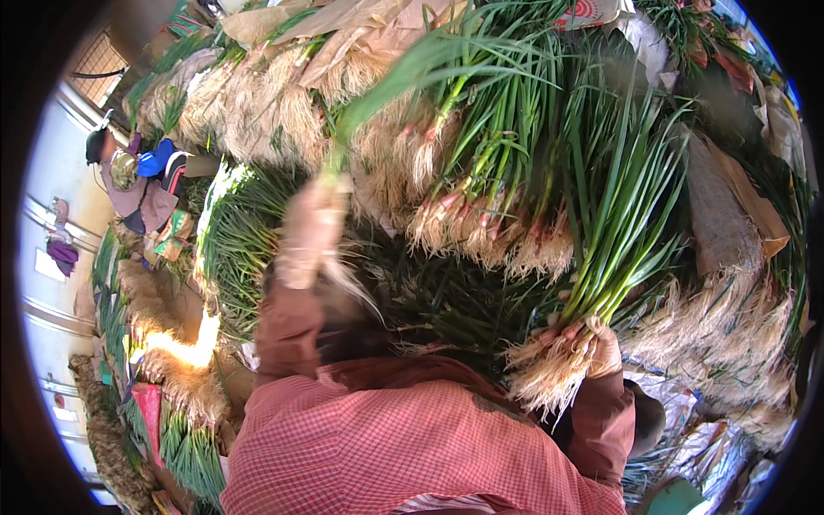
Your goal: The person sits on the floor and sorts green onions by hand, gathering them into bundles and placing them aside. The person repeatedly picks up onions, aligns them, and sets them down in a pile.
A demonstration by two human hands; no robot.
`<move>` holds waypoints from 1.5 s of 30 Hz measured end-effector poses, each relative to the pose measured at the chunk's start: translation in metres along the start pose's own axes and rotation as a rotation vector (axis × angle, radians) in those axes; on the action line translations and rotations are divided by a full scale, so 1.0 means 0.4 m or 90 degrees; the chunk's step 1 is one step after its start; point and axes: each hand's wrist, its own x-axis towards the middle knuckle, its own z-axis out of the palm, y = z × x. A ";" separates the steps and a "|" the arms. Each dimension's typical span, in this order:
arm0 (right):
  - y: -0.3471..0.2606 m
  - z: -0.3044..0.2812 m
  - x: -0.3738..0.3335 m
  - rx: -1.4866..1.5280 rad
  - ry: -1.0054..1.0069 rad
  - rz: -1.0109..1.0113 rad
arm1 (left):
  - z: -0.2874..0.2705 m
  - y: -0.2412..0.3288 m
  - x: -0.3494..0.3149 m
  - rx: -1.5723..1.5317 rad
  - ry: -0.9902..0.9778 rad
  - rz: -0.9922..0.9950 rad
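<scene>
My right hand (603,348) grips a bunch of green onions (611,249) near the base. Their long leaves fan upward and the pale, stringy roots hang beside my fingers. On the left, my left hand (313,225) is raised and smeared by motion, closed around a thin green onion stalk (378,96). Its leaves arc up and to the right, and pale roots trail below the hand. Between my hands lies a dark heap of loose green onions (463,296). Just beyond, bundled green onions (489,219) with reddish bases and tangled roots stand in a row.
Rows of rooty bundles (266,103), partly covered with brown paper (369,39), run along the far side. More bundles with paper (721,206) stand at right. At far left, another person (142,184) sits by a pale wall (47,292). A green pile (249,232) lies beside my left arm.
</scene>
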 end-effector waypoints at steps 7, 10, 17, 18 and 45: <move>-0.017 -0.045 -0.027 -0.002 0.039 -0.057 | -0.287 -0.374 -0.007 0.437 -0.017 -0.406; -0.050 0.012 -0.030 -0.005 0.058 -0.104 | -0.198 -0.248 0.045 0.443 -0.041 -0.337; -0.023 0.035 0.072 0.129 -0.084 -0.029 | 0.264 0.160 0.348 0.126 -0.152 -0.054; -0.024 0.026 0.073 0.125 -0.103 -0.028 | 0.296 0.191 0.376 0.235 -0.146 0.025; -0.055 0.068 -0.027 -0.052 -0.084 -0.157 | 0.561 0.402 -0.218 -0.671 -0.548 -0.279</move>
